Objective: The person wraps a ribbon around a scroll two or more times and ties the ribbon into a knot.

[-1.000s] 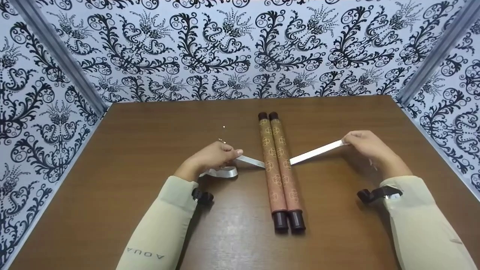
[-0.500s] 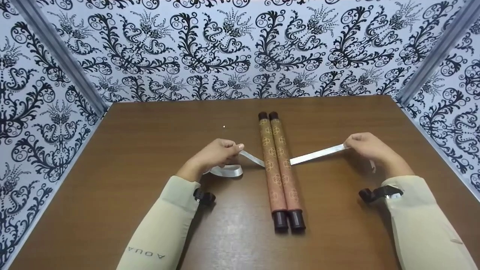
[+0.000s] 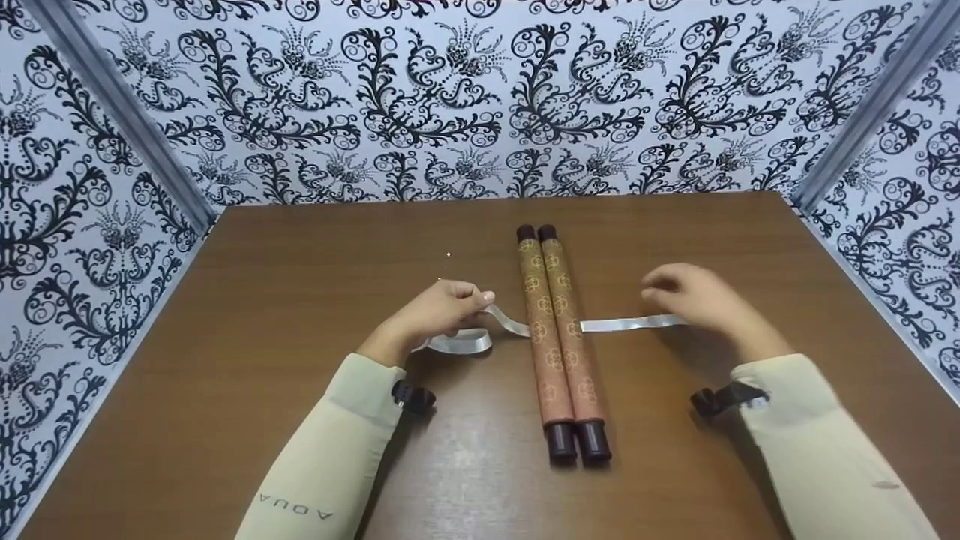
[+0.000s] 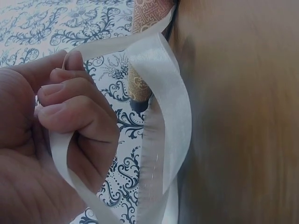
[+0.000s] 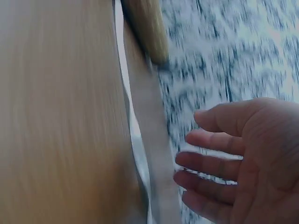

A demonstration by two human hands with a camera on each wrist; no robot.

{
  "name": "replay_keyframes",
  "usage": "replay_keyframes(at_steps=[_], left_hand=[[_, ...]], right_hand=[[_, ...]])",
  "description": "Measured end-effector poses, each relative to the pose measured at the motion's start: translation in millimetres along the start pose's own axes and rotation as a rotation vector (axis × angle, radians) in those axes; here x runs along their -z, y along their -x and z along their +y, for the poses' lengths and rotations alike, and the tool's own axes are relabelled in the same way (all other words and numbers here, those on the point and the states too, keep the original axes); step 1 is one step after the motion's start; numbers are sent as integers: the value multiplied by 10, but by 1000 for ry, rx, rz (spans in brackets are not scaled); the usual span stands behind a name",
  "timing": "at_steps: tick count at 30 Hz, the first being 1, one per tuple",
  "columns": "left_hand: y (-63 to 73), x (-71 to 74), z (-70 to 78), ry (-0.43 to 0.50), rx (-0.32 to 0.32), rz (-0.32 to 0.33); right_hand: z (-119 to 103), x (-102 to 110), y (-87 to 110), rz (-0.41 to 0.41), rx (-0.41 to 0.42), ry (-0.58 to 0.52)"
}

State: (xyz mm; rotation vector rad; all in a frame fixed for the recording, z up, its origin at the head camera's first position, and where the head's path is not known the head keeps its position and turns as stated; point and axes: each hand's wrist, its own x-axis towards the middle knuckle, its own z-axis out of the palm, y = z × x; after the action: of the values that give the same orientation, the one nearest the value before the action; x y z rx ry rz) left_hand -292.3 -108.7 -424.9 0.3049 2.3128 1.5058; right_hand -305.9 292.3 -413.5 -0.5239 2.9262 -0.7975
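Two patterned scroll-like rolls [image 3: 555, 330], gold-brown shading to reddish with dark end caps, lie side by side on the table. A white satin ribbon [image 3: 634, 323] passes beneath them and comes out on both sides. My left hand [image 3: 435, 311] pinches the ribbon left of the rolls, and a loop of it hangs below; the left wrist view shows the ribbon [image 4: 163, 88] curling past the curled fingers. To the right, my right hand [image 3: 697, 300] hovers over the ribbon's other end. In the right wrist view its fingers [image 5: 208, 163] are spread apart, holding nothing.
The brown wooden table [image 3: 300, 247] has patterned black-and-white walls [image 3: 465, 97] at the back and both sides. A tiny bright speck [image 3: 448, 254] shows on the tabletop beyond the left hand.
My right hand has let go of the ribbon and moved left toward the rolls; that ribbon end has dropped flat. My left hand has shifted slightly right, and its ribbon stretch has slackened.
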Motion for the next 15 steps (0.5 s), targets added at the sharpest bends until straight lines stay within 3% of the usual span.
replay_keyframes(at_steps=[4,8,15], left_hand=[[-1,-22,7,15,-12,-5],[16,-39,37,46,-22,-22],[49,-24,66,69,-26,-30]], right_hand=[[-314,-244,-80,-89,111,9],[-494,-433,-171,-168,191,50],[-577,-579,-275,-166,273,148]])
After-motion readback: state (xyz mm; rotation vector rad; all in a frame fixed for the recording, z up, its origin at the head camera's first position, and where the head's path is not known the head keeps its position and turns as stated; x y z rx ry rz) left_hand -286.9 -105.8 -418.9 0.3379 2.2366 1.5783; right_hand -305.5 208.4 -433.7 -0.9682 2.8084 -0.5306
